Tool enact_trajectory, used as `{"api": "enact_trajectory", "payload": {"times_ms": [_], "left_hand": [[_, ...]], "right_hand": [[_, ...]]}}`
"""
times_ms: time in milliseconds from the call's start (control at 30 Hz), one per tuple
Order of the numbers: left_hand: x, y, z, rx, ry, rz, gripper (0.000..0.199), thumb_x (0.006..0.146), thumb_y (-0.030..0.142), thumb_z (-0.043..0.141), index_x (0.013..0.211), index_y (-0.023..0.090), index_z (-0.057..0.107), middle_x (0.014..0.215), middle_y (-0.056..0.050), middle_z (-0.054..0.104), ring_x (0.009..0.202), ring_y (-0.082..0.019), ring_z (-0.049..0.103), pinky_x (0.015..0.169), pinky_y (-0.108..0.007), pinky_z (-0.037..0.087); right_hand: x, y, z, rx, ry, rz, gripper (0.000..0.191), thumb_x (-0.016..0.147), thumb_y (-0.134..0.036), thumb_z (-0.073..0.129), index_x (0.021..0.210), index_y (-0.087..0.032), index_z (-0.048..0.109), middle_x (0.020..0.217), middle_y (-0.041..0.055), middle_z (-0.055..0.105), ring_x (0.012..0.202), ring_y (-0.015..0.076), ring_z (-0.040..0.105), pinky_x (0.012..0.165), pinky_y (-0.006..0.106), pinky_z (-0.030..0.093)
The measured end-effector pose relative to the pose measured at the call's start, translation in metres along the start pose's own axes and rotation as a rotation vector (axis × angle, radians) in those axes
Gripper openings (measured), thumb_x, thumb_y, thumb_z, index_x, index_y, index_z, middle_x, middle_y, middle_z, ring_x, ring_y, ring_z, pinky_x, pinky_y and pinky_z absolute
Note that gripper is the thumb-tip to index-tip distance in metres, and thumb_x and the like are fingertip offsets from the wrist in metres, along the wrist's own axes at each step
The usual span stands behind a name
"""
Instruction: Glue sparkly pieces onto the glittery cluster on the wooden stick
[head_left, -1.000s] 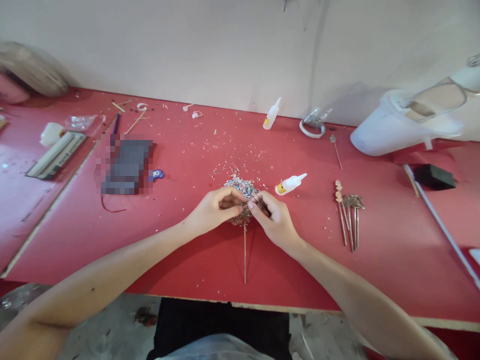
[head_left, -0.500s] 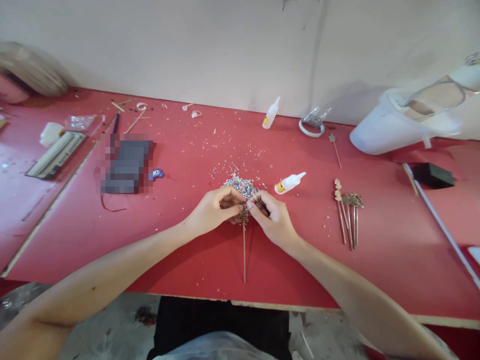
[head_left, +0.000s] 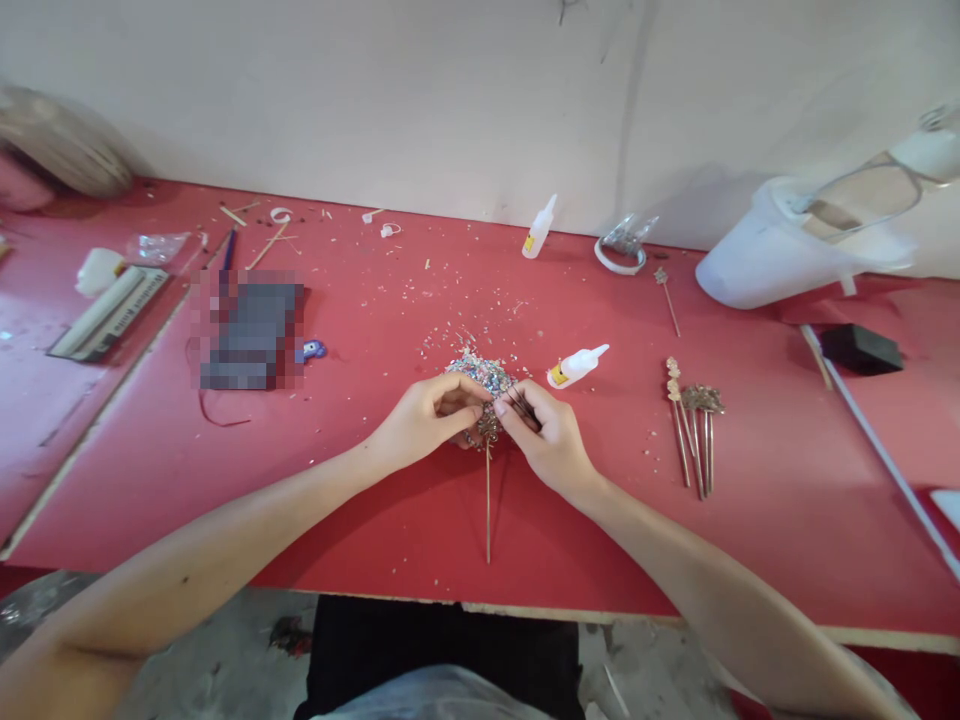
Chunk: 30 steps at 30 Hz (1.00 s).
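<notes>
A metal hair stick (head_left: pixel 488 510) points toward me, its ornate openwork head (head_left: pixel 489 425) between my hands. My left hand (head_left: pixel 439 415) is closed with thumb and fingers at that head, gripping it from the left. From the right, my right hand (head_left: pixel 544 430) pinches close to the same head. A thin dark tool (head_left: pixel 523 408) lies in its fingers, mostly hidden; its kind is unclear. Just beyond my fingertips is a heap of small multicoloured chips (head_left: pixel 484 372), partly covered by my hands.
Right of my hands lies a glue bottle (head_left: pixel 577 367); another glue bottle (head_left: pixel 539 228) stands farther back. Several hair sticks (head_left: pixel 697 440) lie at right, near a black block (head_left: pixel 862 349) and a white bucket (head_left: pixel 757 250). A dark pixelated object (head_left: pixel 255 335) is at left.
The view has shifted very slightly. Both hands stay at the hair stick's head, with barely any finger movement.
</notes>
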<state>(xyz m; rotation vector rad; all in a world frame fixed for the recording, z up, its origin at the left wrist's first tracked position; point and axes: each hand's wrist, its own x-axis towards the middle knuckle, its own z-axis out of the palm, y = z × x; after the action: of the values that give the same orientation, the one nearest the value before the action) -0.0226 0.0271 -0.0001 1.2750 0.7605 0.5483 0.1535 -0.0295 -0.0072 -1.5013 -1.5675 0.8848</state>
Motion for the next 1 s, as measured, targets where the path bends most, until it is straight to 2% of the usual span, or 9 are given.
{"api": "enact_trajectory", "payload": {"times_ms": [133,267,433,767,1000], "left_hand": [[-0.001,0.002,-0.001,-0.009,-0.014,0.004,0.013,0.083,0.017,0.056,0.096,0.013,0.059,0.069,-0.001,0.062,0.065,-0.014,0.065,0.057,-0.026,0.057],[-0.001,-0.002,0.0,0.003,-0.023,0.024,0.015,0.083,0.02,0.059,0.097,0.014,0.057,0.075,-0.002,0.063,0.065,-0.013,0.065,0.057,-0.025,0.057],[-0.002,-0.009,0.002,0.063,0.015,0.067,0.014,0.083,0.023,0.062,0.093,0.015,0.055,0.076,-0.003,0.064,0.064,-0.012,0.064,0.055,-0.022,0.056],[-0.002,-0.006,0.003,0.029,0.024,0.029,0.016,0.082,0.026,0.064,0.09,0.014,0.055,0.072,-0.002,0.063,0.06,-0.011,0.062,0.054,-0.023,0.056],[-0.001,-0.004,0.001,0.012,-0.002,0.03,0.015,0.082,0.023,0.062,0.093,0.014,0.056,0.078,-0.003,0.063,0.066,-0.013,0.064,0.054,-0.024,0.056]], "right_hand": [[0.0,0.0,-0.001,-0.007,0.005,0.0,0.018,0.089,-0.031,0.051,0.074,-0.021,0.048,0.056,-0.0068,0.034,0.049,0.0093,0.03,0.048,0.024,0.026],[0.0,0.0,0.0,-0.011,0.003,0.0,0.018,0.089,-0.031,0.051,0.074,-0.021,0.049,0.056,-0.0063,0.035,0.05,0.0095,0.03,0.048,0.024,0.026],[-0.001,0.001,0.002,-0.006,-0.005,0.004,0.019,0.09,-0.032,0.05,0.074,-0.021,0.048,0.056,-0.0061,0.034,0.05,0.0097,0.031,0.048,0.024,0.026],[-0.001,-0.002,0.001,-0.003,-0.007,0.003,0.019,0.089,-0.032,0.051,0.074,-0.021,0.048,0.056,-0.0066,0.033,0.049,0.0094,0.029,0.048,0.024,0.025],[-0.001,-0.002,0.001,-0.003,-0.009,0.006,0.02,0.09,-0.033,0.051,0.075,-0.021,0.049,0.056,-0.0061,0.035,0.049,0.0096,0.03,0.048,0.024,0.025]]}}
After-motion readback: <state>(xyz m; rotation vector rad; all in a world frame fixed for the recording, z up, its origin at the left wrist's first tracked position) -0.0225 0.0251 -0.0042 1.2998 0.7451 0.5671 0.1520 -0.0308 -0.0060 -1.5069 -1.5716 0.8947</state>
